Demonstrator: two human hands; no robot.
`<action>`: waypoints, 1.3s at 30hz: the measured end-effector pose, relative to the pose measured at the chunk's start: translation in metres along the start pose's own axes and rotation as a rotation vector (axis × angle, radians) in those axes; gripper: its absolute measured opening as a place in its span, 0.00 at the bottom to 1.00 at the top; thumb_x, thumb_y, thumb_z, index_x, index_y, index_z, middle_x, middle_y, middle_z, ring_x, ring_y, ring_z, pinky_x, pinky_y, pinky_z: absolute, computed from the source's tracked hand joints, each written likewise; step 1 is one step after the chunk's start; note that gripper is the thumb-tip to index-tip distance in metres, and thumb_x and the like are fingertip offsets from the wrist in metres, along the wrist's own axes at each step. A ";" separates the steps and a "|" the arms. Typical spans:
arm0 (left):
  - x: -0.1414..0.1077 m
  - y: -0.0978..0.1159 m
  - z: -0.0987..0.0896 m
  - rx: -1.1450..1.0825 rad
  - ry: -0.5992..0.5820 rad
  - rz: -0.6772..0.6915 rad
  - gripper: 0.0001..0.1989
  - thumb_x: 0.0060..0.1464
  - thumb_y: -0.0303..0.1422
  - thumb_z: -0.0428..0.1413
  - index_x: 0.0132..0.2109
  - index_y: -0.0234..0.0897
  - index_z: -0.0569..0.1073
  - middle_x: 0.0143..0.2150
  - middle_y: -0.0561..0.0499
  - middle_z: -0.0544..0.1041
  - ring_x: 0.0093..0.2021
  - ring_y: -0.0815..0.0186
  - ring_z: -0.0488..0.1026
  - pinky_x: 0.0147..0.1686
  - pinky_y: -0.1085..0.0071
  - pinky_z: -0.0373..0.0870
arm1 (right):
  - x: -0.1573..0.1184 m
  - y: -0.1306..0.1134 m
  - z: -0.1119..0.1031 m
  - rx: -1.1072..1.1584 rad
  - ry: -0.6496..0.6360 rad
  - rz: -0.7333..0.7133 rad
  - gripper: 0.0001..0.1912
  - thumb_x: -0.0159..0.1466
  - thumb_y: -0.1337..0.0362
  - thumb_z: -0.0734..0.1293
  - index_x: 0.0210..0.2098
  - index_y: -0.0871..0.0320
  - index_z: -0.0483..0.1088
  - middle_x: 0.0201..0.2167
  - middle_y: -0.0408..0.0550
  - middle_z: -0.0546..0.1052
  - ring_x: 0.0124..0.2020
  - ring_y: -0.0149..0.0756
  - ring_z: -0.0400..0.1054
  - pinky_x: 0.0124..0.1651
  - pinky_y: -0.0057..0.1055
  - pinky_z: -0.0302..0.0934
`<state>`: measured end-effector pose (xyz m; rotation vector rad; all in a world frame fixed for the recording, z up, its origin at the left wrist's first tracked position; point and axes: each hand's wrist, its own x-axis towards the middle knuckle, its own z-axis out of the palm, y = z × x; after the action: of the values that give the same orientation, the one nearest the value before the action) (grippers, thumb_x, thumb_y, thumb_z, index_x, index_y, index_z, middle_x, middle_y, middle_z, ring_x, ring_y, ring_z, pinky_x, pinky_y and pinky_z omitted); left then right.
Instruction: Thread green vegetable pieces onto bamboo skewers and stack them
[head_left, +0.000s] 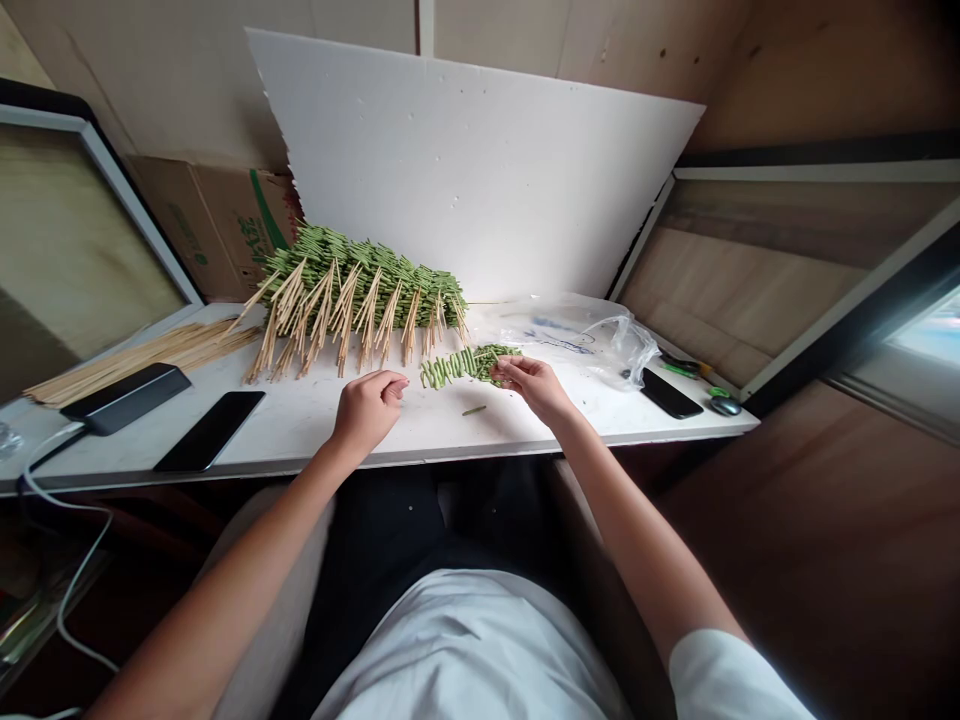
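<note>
My left hand [373, 408] is closed in a fist, thumb on top, just above the table. In line with it, to the right, runs a skewer of green bean pieces [450, 369], set crosswise side by side; its bare stick near my fist is hard to see. My right hand [531, 386] pinches at the far end, its fingertips on a green bean piece that they mostly cover. Beside those fingertips lies a small heap of loose green bean pieces [496, 356]. One single cut piece [474, 410] rests apart on the white tabletop between my hands.
Filled bean skewers [367, 270] are stacked at the back, sticks toward me. Bare wooden skewers [142, 358] lie left, near a black box [127, 397] and phone [210, 431]. A plastic bag [607, 340], another phone [670, 393] and a mouse [724, 405] lie right.
</note>
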<state>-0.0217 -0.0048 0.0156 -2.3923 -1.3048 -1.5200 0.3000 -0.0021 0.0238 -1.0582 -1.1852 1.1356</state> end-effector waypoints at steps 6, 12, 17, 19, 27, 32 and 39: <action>-0.003 0.006 0.003 -0.010 -0.011 0.005 0.12 0.64 0.28 0.54 0.39 0.37 0.83 0.36 0.47 0.86 0.33 0.59 0.82 0.37 0.66 0.75 | -0.003 -0.006 0.013 0.327 0.023 0.028 0.23 0.49 0.53 0.86 0.40 0.55 0.83 0.38 0.45 0.86 0.43 0.37 0.82 0.50 0.29 0.75; -0.003 0.010 0.003 -0.056 -0.007 -0.014 0.11 0.64 0.29 0.55 0.40 0.38 0.83 0.34 0.47 0.85 0.32 0.60 0.82 0.37 0.67 0.76 | -0.010 -0.015 0.021 0.372 0.010 0.001 0.22 0.52 0.52 0.85 0.40 0.57 0.83 0.42 0.51 0.87 0.48 0.42 0.83 0.54 0.31 0.77; -0.004 0.011 0.003 -0.080 0.005 -0.027 0.11 0.65 0.30 0.56 0.40 0.37 0.84 0.32 0.48 0.84 0.32 0.60 0.82 0.37 0.67 0.77 | -0.015 -0.019 0.027 0.369 0.020 -0.032 0.21 0.53 0.52 0.85 0.40 0.57 0.83 0.44 0.53 0.87 0.49 0.44 0.83 0.57 0.34 0.77; -0.004 0.011 0.003 -0.095 0.003 -0.027 0.11 0.64 0.30 0.56 0.40 0.37 0.84 0.32 0.47 0.84 0.32 0.60 0.82 0.37 0.67 0.77 | -0.016 -0.020 0.029 0.368 0.027 -0.036 0.21 0.53 0.52 0.85 0.39 0.57 0.83 0.43 0.53 0.87 0.49 0.44 0.83 0.57 0.34 0.77; -0.007 0.012 0.007 -0.119 0.009 -0.017 0.11 0.64 0.29 0.56 0.40 0.36 0.84 0.33 0.47 0.84 0.32 0.60 0.82 0.38 0.67 0.78 | -0.019 -0.021 0.036 0.352 0.090 -0.055 0.20 0.53 0.51 0.85 0.37 0.57 0.83 0.40 0.53 0.87 0.48 0.45 0.83 0.56 0.35 0.77; -0.006 0.018 0.005 -0.097 0.009 -0.032 0.11 0.63 0.29 0.55 0.39 0.37 0.84 0.32 0.47 0.85 0.32 0.60 0.82 0.38 0.67 0.78 | -0.019 -0.017 0.041 0.351 0.152 -0.122 0.19 0.53 0.50 0.84 0.36 0.56 0.83 0.40 0.51 0.87 0.48 0.44 0.83 0.55 0.34 0.77; -0.004 0.020 0.003 -0.101 0.029 -0.041 0.11 0.63 0.29 0.55 0.38 0.38 0.84 0.32 0.47 0.85 0.32 0.60 0.83 0.37 0.66 0.79 | -0.022 -0.020 0.042 0.354 0.110 -0.141 0.16 0.56 0.51 0.82 0.39 0.54 0.84 0.43 0.49 0.87 0.50 0.42 0.82 0.59 0.34 0.75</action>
<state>-0.0072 -0.0191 0.0190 -2.4064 -1.3105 -1.6642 0.2591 -0.0256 0.0448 -0.7444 -0.9156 1.1116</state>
